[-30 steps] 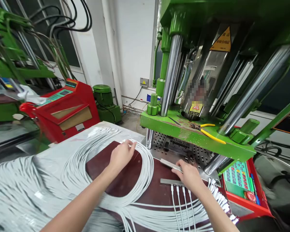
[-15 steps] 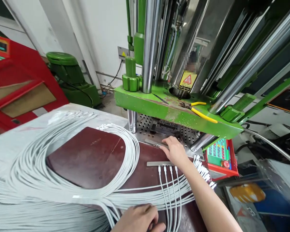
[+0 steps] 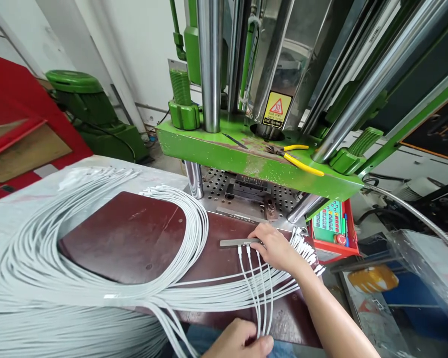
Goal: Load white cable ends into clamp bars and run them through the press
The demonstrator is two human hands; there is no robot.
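My right hand (image 3: pixel 275 247) closes over the right end of a flat metal bar (image 3: pixel 231 243) on the dark red board. Several white cables (image 3: pixel 251 278) run from connectors along that bar down toward me; the hand covers some of the connectors. At the bottom edge my left hand (image 3: pixel 242 339) is closed, with thumb and fingers pinching those cables low down. A second metal bar (image 3: pixel 233 214) lies farther off, at the front of the press's perforated metal plate (image 3: pixel 212 186).
Coiled white cables (image 3: pixel 197 233) surround the board (image 3: pixel 123 233). The green press (image 3: pixel 254 166) carries yellow-handled pliers (image 3: pixel 302 164) and a heat-warning label (image 3: pixel 278 109). Beyond the right hand are a bundle of connector ends (image 3: pixel 304 248) and a red control box (image 3: pixel 328 223).
My right hand has come back from the farther bar to the nearer one and now grips its right end. My left hand has shifted right onto the cables. The view has shifted slightly.
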